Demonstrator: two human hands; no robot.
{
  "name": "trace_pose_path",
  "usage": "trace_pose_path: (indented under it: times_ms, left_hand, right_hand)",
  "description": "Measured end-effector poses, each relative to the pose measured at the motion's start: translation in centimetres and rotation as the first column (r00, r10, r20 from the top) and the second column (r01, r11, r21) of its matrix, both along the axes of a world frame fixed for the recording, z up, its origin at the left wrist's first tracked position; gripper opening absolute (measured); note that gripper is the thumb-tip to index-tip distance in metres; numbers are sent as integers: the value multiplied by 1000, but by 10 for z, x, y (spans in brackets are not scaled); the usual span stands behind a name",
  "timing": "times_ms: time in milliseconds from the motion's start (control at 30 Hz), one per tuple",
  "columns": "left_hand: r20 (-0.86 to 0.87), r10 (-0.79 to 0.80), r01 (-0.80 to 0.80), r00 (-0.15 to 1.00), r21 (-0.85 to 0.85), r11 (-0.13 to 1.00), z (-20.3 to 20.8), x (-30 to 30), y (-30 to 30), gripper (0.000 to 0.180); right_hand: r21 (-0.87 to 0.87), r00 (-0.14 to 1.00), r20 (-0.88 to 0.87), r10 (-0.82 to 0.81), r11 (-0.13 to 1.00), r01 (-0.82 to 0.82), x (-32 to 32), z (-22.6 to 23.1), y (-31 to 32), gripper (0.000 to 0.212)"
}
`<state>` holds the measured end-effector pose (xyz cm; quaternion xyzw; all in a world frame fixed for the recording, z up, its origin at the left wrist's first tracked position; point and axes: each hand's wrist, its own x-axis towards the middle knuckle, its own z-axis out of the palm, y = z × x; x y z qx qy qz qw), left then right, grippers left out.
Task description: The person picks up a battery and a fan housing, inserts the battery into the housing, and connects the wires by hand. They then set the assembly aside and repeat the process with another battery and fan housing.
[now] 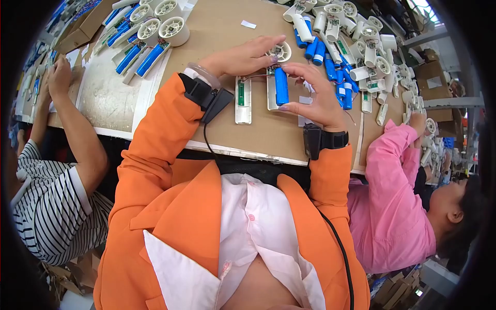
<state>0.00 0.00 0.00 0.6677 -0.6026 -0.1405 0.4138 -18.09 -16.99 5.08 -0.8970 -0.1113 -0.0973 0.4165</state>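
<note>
In front of me on the brown tabletop lies a small white fan unit, its round slotted fan head (281, 51) at the far end. My left hand (240, 56) rests at that head, thumb and fingers on either side of its rim. A blue cylindrical battery (280, 87) lies along the white handle shell (271, 95). My right hand (318, 95) is curved around the battery, index finger near its upper end and thumb near its lower end. Left of it lies a separate white handle half (243, 101) with a green circuit board, a thin red wire running between them.
Piled fan parts with blue batteries (330, 59) fill the far right. More fan units (173, 32) stand at the far left. A small white paper (248, 24) lies beyond my hands. A person in striped sleeves (57, 201) works at left, another in pink (387, 206) at right.
</note>
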Motion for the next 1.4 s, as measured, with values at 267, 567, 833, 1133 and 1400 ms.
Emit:
trace_pose_path:
  times_ms: [267, 567, 833, 1133, 1400]
  left_hand:
    - [-54, 24, -23, 998, 27, 999, 5, -1, 1, 56]
    - [-39, 24, -22, 999, 44, 999, 6, -1, 1, 56]
    - [2, 32, -32, 999, 20, 999, 7, -2, -2, 57]
    - [-31, 23, -23, 999, 16, 1000, 10, -8, 1, 78]
    - [26, 124, -123, 992, -42, 992, 4, -15, -9, 87]
  right_hand:
    - [-18, 999, -20, 48, 999, -48, 0, -3, 2, 68]
    - [-97, 999, -36, 3, 995, -6, 3, -7, 4, 67]
    - [-233, 989, 146, 31, 973, 4, 6, -17, 4, 67]
    - [-110, 999, 17, -47, 993, 49, 5, -24, 0, 69]
    - [-81, 988, -140, -65, 995, 54, 10, -33, -4, 62]
